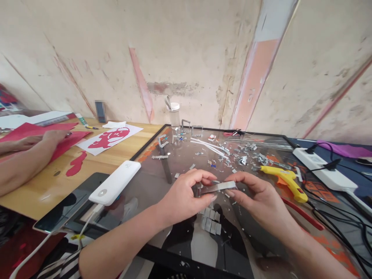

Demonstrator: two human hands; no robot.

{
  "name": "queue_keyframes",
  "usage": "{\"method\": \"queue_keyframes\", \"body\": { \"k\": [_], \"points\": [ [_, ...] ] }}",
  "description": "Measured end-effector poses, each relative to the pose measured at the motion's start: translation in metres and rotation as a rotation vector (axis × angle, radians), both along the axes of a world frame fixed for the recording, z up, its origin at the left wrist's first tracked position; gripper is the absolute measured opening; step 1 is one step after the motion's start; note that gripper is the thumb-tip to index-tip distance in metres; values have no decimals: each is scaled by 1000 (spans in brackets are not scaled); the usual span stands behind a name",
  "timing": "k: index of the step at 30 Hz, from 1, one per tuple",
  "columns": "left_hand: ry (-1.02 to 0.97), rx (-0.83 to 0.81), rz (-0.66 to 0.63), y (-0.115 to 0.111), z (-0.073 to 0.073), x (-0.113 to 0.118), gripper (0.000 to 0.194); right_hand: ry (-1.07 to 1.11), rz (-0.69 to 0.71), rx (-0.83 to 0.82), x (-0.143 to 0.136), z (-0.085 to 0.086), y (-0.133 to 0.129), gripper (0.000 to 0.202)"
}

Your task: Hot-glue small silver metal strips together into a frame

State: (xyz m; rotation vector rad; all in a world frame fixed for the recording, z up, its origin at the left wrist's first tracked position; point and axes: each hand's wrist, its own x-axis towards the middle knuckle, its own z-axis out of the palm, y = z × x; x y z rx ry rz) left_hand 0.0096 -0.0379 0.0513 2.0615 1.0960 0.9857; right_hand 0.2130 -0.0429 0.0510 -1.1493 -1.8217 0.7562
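Head view: silver strip (218,187) gripped by left hand (183,195) and right hand (257,193) above tabletop (151,186) strewn with scraps (243,159).

The rear wall (186,38) spans the full width of the view and has a cream, unevenly finished surface with stains and scuffs. A narrow pink strip (140,83) descends left of centre. A wider band (260,73), pale at the top and salmon below, descends to the right. Between them lies a worn grey-and-reddish patch (171,88). A dark, glossy worktop (149,182) with a black rim (148,141) occupies the centre. A wooden worktop (101,164) (light brown, visible grain) adjoins it at left. Lighting is even; the glossy surface shows reflections.
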Motion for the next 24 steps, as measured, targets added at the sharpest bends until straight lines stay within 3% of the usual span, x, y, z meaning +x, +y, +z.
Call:
{"method": "queue_keyframes", "body": {
  "k": [5,11,18,24],
  "points": [
    [-34,16,26,3,-5,1,17,4,-46,32,3,-7,4,17],
    [12,-1,-38,5,-9,1,18,-172,-59,82,-2,-6,3,10],
    [87,-485,-225,12,-12,-4,21,-298,175,-203,1,-5,5,15],
    [-10,-860,-438,25,-21,-6,15,-323,324,-364,5,-11,8,14]
  ]
}}
